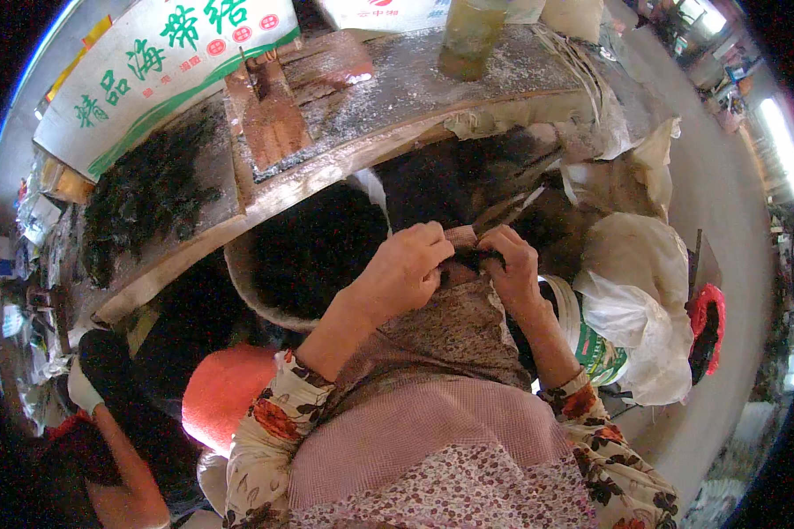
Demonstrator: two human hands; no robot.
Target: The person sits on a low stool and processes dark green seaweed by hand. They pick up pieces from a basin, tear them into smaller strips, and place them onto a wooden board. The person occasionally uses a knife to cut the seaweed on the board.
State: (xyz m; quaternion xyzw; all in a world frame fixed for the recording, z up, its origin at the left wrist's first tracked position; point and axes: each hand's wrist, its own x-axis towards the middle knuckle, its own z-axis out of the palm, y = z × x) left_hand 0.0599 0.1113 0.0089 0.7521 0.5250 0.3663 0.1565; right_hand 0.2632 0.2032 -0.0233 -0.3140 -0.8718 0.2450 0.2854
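Both hands are close together above the lap, below the edge of a worn wooden table. My left hand (403,268) has its fingers curled at a strip of pinkish checked cloth (462,236). My right hand (513,264) pinches dark material at the strip's other end; what exactly lies between its fingers is too small to tell. Beneath the hands a brown speckled cloth (456,324) covers the lap, over a pink checked apron (430,423).
The table (397,99) holds a heap of dark kelp (152,192), a wooden block (271,125), a cloudy jar (473,40) and printed cartons. At right stand a green-labelled bucket (595,350) and white sacks (635,264). A co-worker's gloved hand (83,387) is at lower left.
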